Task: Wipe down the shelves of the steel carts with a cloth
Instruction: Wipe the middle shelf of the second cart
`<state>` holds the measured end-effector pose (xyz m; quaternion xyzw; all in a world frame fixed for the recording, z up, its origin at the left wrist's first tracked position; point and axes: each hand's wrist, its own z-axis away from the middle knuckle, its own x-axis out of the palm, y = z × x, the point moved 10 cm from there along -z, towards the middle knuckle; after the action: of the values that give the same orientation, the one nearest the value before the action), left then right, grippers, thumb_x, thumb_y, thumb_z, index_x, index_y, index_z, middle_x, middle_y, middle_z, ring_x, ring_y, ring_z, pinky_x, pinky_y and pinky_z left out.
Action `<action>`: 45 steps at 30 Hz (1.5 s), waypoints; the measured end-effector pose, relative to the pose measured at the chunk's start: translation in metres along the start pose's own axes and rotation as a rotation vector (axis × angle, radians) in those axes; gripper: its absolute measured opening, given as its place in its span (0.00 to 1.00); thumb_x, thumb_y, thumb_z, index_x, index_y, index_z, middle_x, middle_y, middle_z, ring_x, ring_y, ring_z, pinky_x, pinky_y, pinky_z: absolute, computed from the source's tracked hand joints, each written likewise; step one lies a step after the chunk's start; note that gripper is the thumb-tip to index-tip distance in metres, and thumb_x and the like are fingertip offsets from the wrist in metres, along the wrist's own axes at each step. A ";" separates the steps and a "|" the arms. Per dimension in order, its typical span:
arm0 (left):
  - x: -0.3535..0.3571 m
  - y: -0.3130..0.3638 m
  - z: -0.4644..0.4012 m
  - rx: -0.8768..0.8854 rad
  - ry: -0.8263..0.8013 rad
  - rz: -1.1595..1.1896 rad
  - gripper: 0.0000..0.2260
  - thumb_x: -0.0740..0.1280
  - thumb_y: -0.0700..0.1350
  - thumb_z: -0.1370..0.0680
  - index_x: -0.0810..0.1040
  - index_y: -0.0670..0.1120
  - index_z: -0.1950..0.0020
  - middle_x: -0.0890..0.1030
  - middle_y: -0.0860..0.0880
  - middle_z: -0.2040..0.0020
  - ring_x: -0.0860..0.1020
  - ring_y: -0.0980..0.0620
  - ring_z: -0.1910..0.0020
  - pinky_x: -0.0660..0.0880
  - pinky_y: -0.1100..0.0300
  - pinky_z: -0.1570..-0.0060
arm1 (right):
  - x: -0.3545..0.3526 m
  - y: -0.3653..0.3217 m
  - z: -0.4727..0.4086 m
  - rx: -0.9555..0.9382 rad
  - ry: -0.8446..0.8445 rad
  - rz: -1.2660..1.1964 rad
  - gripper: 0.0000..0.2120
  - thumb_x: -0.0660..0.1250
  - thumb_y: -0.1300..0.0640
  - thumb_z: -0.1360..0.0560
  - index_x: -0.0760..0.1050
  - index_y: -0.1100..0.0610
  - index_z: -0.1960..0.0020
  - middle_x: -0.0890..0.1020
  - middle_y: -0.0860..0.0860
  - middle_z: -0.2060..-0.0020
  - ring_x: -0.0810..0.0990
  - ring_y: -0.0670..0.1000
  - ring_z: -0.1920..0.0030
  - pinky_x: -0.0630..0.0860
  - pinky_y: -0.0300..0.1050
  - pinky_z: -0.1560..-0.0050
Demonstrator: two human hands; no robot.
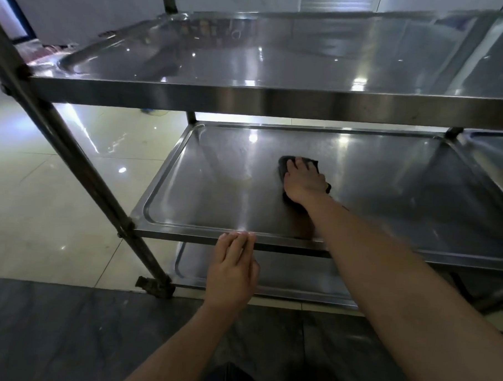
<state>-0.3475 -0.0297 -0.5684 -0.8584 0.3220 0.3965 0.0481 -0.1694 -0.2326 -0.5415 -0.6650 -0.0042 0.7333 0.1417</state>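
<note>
Count: 1 steel cart [81,165], 3 shelves on it; 1 dark cloth [286,166] on middle shelf [215,188]; 2 hands.

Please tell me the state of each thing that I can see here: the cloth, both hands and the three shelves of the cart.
cloth: dark, flat on the middle shelf, under the right hand
right hand: presses the cloth, fingers spread
left hand: fingertips rest on the middle shelf's front rim
middle shelf: being wiped
top shelf: bare, shiny
bottom shelf: mostly hidden
</note>
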 end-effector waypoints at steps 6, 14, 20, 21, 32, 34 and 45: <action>0.001 -0.001 0.000 -0.009 -0.103 -0.020 0.21 0.58 0.47 0.17 0.76 0.39 0.28 0.77 0.41 0.32 0.72 0.41 0.31 0.59 0.51 0.22 | 0.013 -0.019 0.058 -0.078 0.004 0.000 0.26 0.47 0.49 0.15 0.48 0.50 0.18 0.47 0.49 0.18 0.49 0.58 0.20 0.56 0.61 0.25; -0.028 -0.040 -0.003 -0.107 -0.153 0.107 0.20 0.58 0.48 0.16 0.74 0.44 0.26 0.70 0.44 0.26 0.65 0.43 0.24 0.72 0.47 0.30 | 0.025 -0.013 0.128 -0.077 0.039 -0.022 0.26 0.46 0.48 0.15 0.49 0.49 0.18 0.47 0.47 0.18 0.49 0.56 0.20 0.55 0.57 0.23; -0.042 -0.088 -0.002 -0.192 -0.093 0.056 0.18 0.59 0.45 0.17 0.79 0.39 0.32 0.76 0.43 0.35 0.71 0.44 0.31 0.75 0.46 0.33 | 0.033 -0.060 0.131 -0.152 0.027 0.005 0.27 0.47 0.47 0.15 0.48 0.50 0.18 0.46 0.48 0.18 0.49 0.58 0.20 0.55 0.58 0.25; -0.041 -0.088 -0.001 -0.188 -0.095 0.053 0.18 0.60 0.45 0.18 0.79 0.39 0.33 0.77 0.43 0.37 0.72 0.45 0.33 0.76 0.47 0.35 | 0.034 -0.065 0.128 -0.163 0.021 0.009 0.27 0.47 0.47 0.15 0.48 0.50 0.18 0.46 0.48 0.18 0.49 0.58 0.20 0.55 0.58 0.25; -0.032 -0.094 0.008 -0.168 -0.005 0.127 0.17 0.61 0.44 0.18 0.79 0.38 0.33 0.78 0.43 0.36 0.73 0.44 0.32 0.72 0.48 0.30 | 0.015 -0.050 0.013 -0.039 -0.033 -0.036 0.27 0.47 0.49 0.15 0.46 0.48 0.18 0.45 0.47 0.18 0.45 0.57 0.19 0.50 0.61 0.22; -0.031 -0.095 0.009 -0.167 0.022 0.132 0.17 0.61 0.43 0.18 0.79 0.38 0.32 0.78 0.43 0.35 0.73 0.44 0.31 0.71 0.49 0.28 | 0.012 -0.050 -0.006 0.000 -0.003 -0.043 0.27 0.46 0.50 0.15 0.47 0.49 0.18 0.46 0.48 0.18 0.45 0.58 0.19 0.49 0.61 0.22; -0.031 -0.095 0.011 -0.151 0.001 0.103 0.18 0.60 0.45 0.18 0.79 0.39 0.32 0.78 0.42 0.35 0.72 0.43 0.29 0.72 0.46 0.30 | 0.031 -0.118 0.022 -0.129 -0.027 0.013 0.27 0.49 0.50 0.15 0.45 0.49 0.18 0.44 0.48 0.18 0.45 0.58 0.19 0.51 0.62 0.23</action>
<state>-0.3132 0.0647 -0.5703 -0.8421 0.3348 0.4212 -0.0372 -0.1692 -0.1088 -0.5462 -0.6628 -0.0492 0.7413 0.0935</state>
